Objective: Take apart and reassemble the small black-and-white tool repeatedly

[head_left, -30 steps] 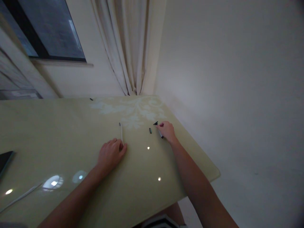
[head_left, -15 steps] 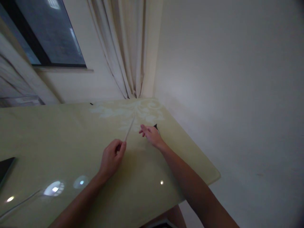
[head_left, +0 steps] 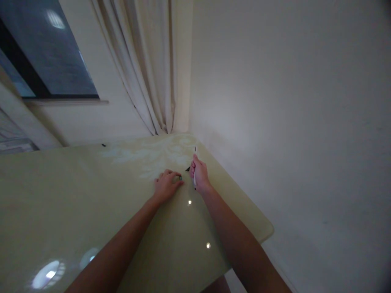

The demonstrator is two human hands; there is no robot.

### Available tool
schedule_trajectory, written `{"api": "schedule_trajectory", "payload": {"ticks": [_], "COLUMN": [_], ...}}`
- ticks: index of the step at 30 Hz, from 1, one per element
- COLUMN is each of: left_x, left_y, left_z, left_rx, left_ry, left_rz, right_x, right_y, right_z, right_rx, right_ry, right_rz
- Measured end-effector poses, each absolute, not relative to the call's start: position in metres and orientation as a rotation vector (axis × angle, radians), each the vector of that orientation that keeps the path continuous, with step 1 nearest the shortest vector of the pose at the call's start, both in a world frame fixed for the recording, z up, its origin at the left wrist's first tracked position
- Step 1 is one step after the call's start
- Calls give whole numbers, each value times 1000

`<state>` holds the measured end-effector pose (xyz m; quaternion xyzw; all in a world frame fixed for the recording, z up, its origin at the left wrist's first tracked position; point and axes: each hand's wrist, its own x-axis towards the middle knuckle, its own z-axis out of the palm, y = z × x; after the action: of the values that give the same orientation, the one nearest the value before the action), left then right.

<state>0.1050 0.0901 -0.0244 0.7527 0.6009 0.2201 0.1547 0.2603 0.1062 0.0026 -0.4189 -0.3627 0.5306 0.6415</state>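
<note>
While the head view is showing the left hand (head_left: pixel 167 186) curving thumb and forefinger around a small dark piece (head_left: pixel 180 178), the blur is hiding whether both tips are pressing it. The right hand (head_left: pixel 200 174) is gripping a slender white item (head_left: pixel 196 151), its dark-marked end pointing up past the thumb. A black piece (head_left: pixel 187 169) is lying just beside the right fingers, on the tabletop (head_left: pixel 244 215). For careful handling, a light, level pinch is probably suiting the small piece, and a steady right fist is likely limiting sway.
</note>
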Motion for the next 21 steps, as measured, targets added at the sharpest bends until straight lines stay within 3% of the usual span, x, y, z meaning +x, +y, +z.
{"api": "schedule_trajectory", "payload": {"ticks": [5, 11, 15, 21], "left_x": [84, 16, -2, 5], "left_y": [70, 7, -16, -21], "left_z": [-26, -25, -20, -19], "left_rx": [2196, 2157, 2160, 2241], "left_ry": [1629, 1598, 1659, 1584], "left_rz": [712, 1246, 1419, 1505], "right_x": [251, 220, 201, 195], "right_y": [100, 69, 45, 30], "right_z": [4, 5, -1, -4], "right_rx": [-972, -951, -991, -974], "right_ry": [-913, -1234, -1562, -1562], "right_rz": [1290, 1532, 1472, 1464]}}
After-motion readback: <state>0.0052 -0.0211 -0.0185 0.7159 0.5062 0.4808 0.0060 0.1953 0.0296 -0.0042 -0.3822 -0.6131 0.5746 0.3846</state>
